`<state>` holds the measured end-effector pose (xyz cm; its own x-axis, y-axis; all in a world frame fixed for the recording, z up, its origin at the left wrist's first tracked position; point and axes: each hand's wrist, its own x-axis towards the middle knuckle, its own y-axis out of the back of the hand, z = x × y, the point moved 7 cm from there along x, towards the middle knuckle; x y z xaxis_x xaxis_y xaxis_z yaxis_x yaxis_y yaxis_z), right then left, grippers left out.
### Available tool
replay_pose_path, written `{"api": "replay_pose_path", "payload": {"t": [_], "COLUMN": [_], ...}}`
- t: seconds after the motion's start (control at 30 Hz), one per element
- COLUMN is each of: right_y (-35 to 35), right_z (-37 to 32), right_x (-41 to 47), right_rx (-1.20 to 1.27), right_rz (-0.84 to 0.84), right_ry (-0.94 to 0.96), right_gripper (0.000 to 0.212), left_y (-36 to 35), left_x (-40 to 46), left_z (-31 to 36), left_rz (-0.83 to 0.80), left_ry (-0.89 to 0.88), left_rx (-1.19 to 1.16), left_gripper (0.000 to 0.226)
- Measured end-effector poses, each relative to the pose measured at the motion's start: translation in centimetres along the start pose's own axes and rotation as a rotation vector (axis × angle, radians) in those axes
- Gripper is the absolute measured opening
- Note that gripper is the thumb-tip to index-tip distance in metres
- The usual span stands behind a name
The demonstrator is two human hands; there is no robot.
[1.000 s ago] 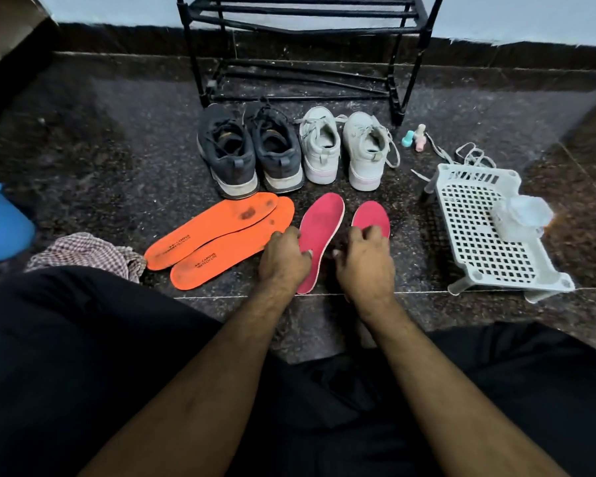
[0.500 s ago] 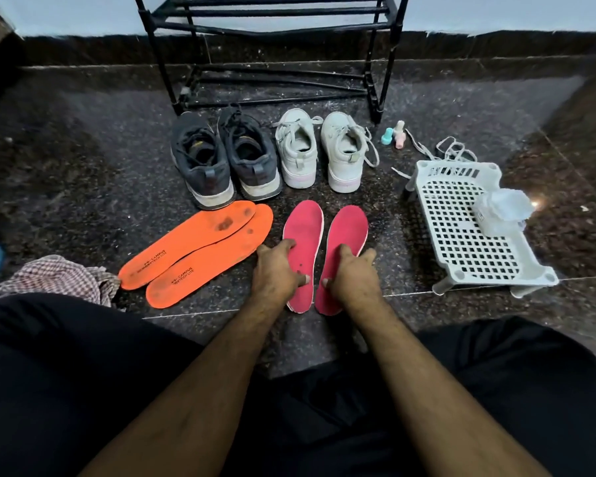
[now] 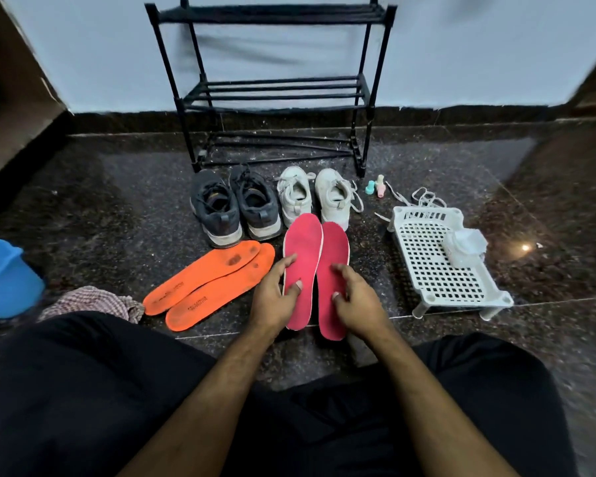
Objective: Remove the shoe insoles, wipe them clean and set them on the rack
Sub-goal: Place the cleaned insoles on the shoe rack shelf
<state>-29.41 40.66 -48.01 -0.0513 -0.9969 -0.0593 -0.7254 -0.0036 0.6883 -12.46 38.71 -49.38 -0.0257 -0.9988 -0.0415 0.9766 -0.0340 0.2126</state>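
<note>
1. Two hands work side by side over a dark stone floor (image 3: 444, 166): the left hand (image 3: 272, 297) grips the left pink insole (image 3: 303, 266), thumb pressed on its top face and fingers curled round its outer edge, while the right hand (image 3: 358, 301) holds the right pink insole (image 3: 334, 256) with its thumb on top and its fingers curled at the insole's outer side.
2. The two pink insoles lie touching along their inner edges, heels toward the person, toes just reaching the white shoes.
3. Two orange insoles (image 3: 210, 284) lie overlapping on the floor just left of the left hand (both show dark marks near the toe end).
4. Four shoes stand in a row beyond the insoles: one dark pair (image 3: 234, 208) on the left, one white pair (image 3: 313, 197) on the right.
5. One black rack (image 3: 272, 87) with three tiers stands against the wall behind the shoes.
6. One white plastic basket (image 3: 441, 270), upturned, sits well right of the hands with a clear container (image 3: 465, 246) on it.
7. One checked cloth (image 3: 93, 301) and one blue tub (image 3: 4, 277) lie at far left.
</note>
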Motion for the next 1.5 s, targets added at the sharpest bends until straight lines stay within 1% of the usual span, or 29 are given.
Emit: {"api": "replay_pose_path", "payload": {"t": [0.07,0.17,0.27,0.37,0.43,0.5,0.6,0.67,0.73,0.83,0.9,1.0,1.1,1.2,1.3,1.4,1.5], "right_y": [0.7,1.8,3.4,5.5,6.7,8.1,9.9,11.0,11.9,13.0,13.5,14.1,14.3,14.5,14.6,14.4,14.0], "right_z": [-1.2,-2.7,-3.9,-5.5,-6.5,-8.2,-11.3,-13.0,-14.3,-15.9,-16.4,-15.8,-15.2,-15.1,-15.1,-15.2,-15.0], "right_x": [-1.2,-3.4,-5.3,-7.2,-8.0,-8.3,-8.1,-7.8,-7.4,-7.2,-7.1,-6.5,-5.4,-3.7,-1.1,2.3,6.4], "right_rx": [0.042,0.174,0.366,0.439,0.483,0.533,0.596,0.629,0.653,0.665,0.645,0.611,0.566,0.521,0.529,0.494,0.507], "right_rz": [0.021,0.104,0.247,0.371,0.412,0.4,0.301,0.239,0.208,0.171,0.191,0.264,0.291,0.297,0.291,0.265,0.229], "right_ry": [0.051,0.099,0.104,0.096,0.106,0.136,0.167,0.158,0.163,0.209,0.245,0.239,0.208,0.196,0.164,0.164,0.135], "right_gripper": [0.06,0.056,0.041,0.023,0.019,0.025,0.05,0.066,0.073,0.069,0.063,0.054,0.051,0.052,0.054,0.063,0.071], "left_y": [0.2,0.8,1.9,4.1,5.3,6.2,7.3,8.0,8.5,8.9,9.0,9.0,8.5,8.0,7.5,7.1,6.8], "left_x": [-1.4,-3.5,-4.9,-5.7,-5.8,-6.0,-5.9,-5.9,-5.7,-5.2,-4.4,-3.4,-3.0,-1.0,1.1,3.6,7.4], "left_z": [1.9,3.8,6.6,10.5,12.5,14.5,17.2,18.8,19.9,21.1,21.2,21.1,21.8,21.5,22.1,23.0,22.6], "left_rz": [-0.03,0.004,0.066,0.138,0.154,0.139,0.141,0.139,0.145,0.154,0.178,0.264,0.336,0.327,0.296,0.282,0.279], "left_ry": [-0.058,-0.13,-0.176,-0.253,-0.253,-0.262,-0.325,-0.335,-0.344,-0.367,-0.356,-0.339,-0.384,-0.367,-0.372,-0.414,-0.399], "left_rx": [0.007,0.013,-0.005,0.03,0.021,0.05,0.141,0.128,0.101,0.088,0.064,0.01,0.035,0.017,0.051,0.119,0.15], "left_gripper": [0.053,0.052,0.052,0.052,0.053,0.056,0.06,0.06,0.06,0.064,0.067,0.058,0.054,0.054,0.052,0.056,0.056]}}
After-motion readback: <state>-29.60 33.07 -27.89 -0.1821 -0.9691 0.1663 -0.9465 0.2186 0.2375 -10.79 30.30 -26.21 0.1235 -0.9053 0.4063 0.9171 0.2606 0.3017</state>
